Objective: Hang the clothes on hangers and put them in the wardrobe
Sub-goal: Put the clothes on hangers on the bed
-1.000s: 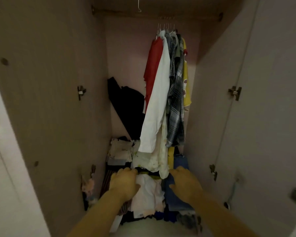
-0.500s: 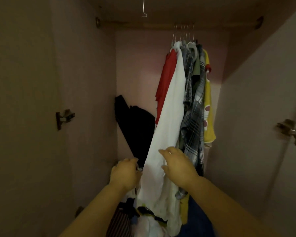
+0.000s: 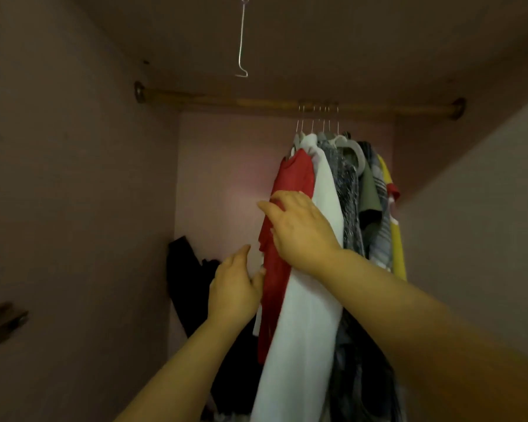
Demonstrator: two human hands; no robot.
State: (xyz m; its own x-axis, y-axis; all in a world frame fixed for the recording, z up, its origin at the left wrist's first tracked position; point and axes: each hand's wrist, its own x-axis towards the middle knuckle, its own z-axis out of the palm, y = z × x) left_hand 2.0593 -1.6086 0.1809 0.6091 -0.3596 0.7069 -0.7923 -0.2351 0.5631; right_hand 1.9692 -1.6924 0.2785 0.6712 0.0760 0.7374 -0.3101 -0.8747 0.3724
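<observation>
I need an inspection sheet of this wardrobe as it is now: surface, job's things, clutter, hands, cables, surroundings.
Surface: wooden rail runs across at the top.
Job's things: red garment, white garment, yellow garment and darker ones hang on hangers, bunched toward the rail's right.
Clutter: black garment slumped low at the left rear.
Hands: left hand open at the red garment's edge; right hand open, fingers laid on the red garment.
Cables: nothing seen.
Surroundings: wire hook hangs down above the rail.

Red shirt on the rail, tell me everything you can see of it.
The red shirt is plain soft cloth, hanging leftmost of the clothes on the wooden rail, against the white garment. The right hand lies open across its middle; the left hand touches its left edge lower down.
</observation>
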